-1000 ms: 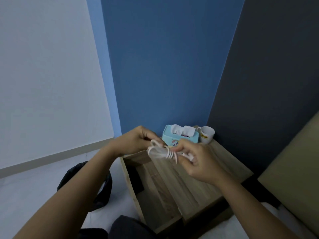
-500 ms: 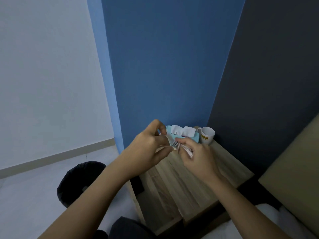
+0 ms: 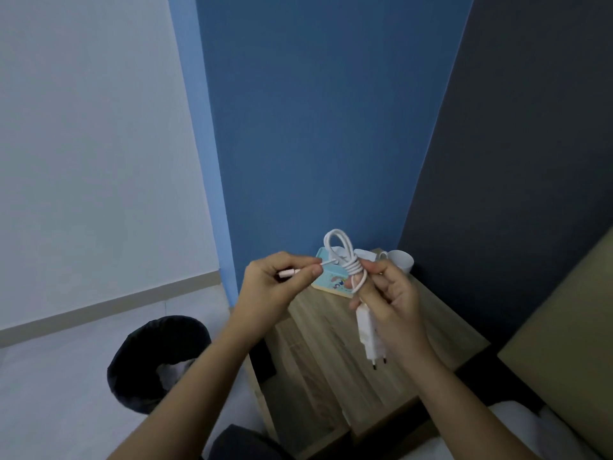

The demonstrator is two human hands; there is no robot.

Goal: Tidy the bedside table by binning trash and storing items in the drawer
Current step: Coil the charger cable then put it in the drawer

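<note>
A white charger cable [image 3: 345,260] is bundled into loops above the wooden bedside table [image 3: 428,330]. My right hand [image 3: 388,300] grips the bundle, and its white plug adapter [image 3: 370,336] hangs below my fingers with the prongs down. My left hand [image 3: 268,287] pinches the cable's free end with a pinkish connector, pulled to the left of the bundle. The open drawer [image 3: 298,386] juts out from the table below my hands; its inside is mostly hidden by my arms.
A light blue tissue box [image 3: 331,280] and a white mug [image 3: 401,260] stand at the table's back by the blue wall. A black bin [image 3: 156,360] with something pale inside sits on the floor at left. A bed edge [image 3: 564,360] is at right.
The bundle has been raised and turned upright, so the plug adapter now hangs down in view. My left hand has drawn the cable end out to the left.
</note>
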